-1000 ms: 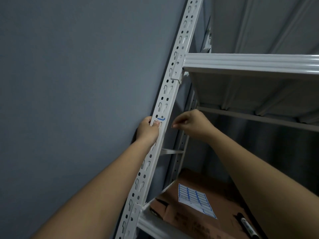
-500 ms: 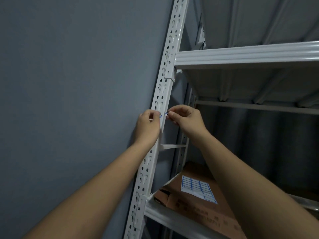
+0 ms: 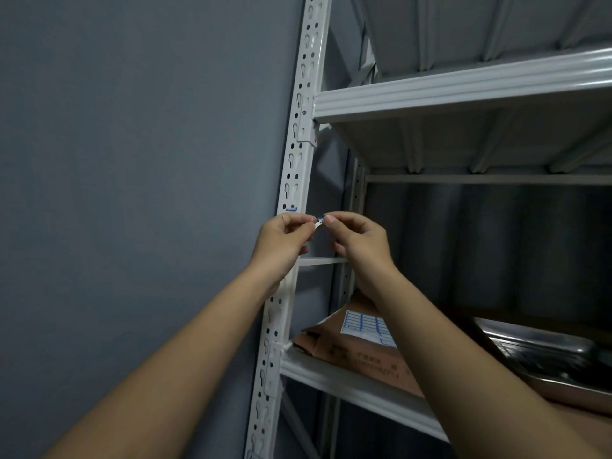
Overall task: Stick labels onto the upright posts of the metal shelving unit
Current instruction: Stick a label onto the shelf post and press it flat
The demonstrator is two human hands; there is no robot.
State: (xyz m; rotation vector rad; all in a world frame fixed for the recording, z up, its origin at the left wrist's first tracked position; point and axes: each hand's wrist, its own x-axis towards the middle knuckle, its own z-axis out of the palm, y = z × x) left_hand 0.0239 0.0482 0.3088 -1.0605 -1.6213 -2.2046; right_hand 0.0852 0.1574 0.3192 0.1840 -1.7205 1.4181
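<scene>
A white perforated upright post of the metal shelving unit runs up the middle of the head view. A small white label with a blue border is held between both hands just right of the post. My left hand pinches its left end and my right hand pinches its right end. Part of a blue-edged label shows on the post just above my left hand. A sheet of blue-bordered labels lies on a brown cardboard box on the lower shelf.
A grey wall stands directly left of the post. An upper shelf beam crosses above the hands. The lower shelf carries the cardboard box and a metal tray at the right.
My right hand came in from the right to meet my left hand at the post. Both hands now pinch a small label just off the post's front. The view shifted right.
</scene>
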